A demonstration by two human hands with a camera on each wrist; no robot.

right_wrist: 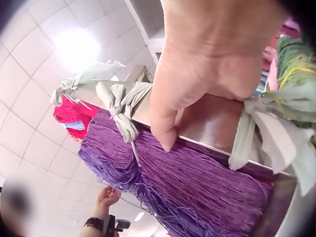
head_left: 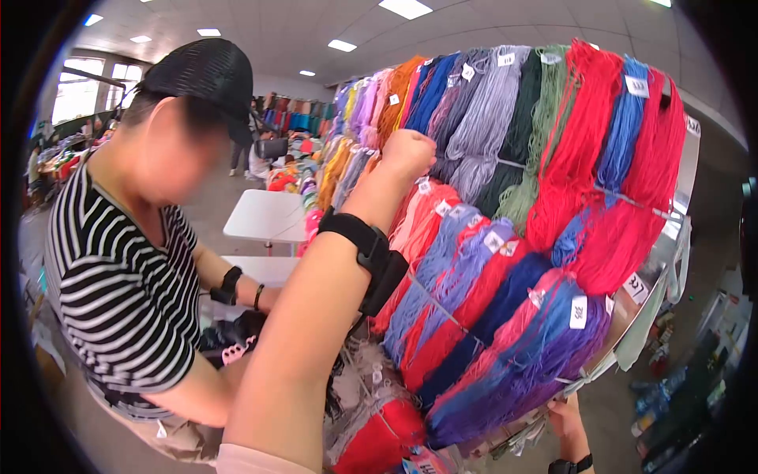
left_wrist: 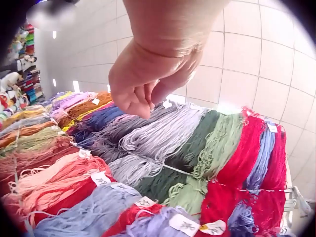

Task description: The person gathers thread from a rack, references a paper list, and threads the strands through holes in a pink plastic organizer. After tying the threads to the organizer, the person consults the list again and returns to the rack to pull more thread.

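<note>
My left hand (head_left: 408, 152), its fingers curled, is raised over the upper row of yarn skeins. In the left wrist view the left hand (left_wrist: 148, 81) overlaps the dark grey skeins, right beside a light grey skein (left_wrist: 163, 131); nothing shows between its fingers. At the rack's lower right end, my right hand (head_left: 564, 415) grips the metal rack edge (right_wrist: 210, 123). The right thumb hooks over this edge beside a purple skein (right_wrist: 197, 182), and the other fingers are hidden behind it. Pale cloth strips (right_wrist: 118, 111) are knotted around the metal.
Skeins of many colours, including a red skein (head_left: 572, 142), hang in rows with white number tags (head_left: 579, 312). A person in a striped shirt (head_left: 118, 292) stands close on the left, head bent down. Behind is a white table (head_left: 264, 215). Bundled things lie on the floor at right.
</note>
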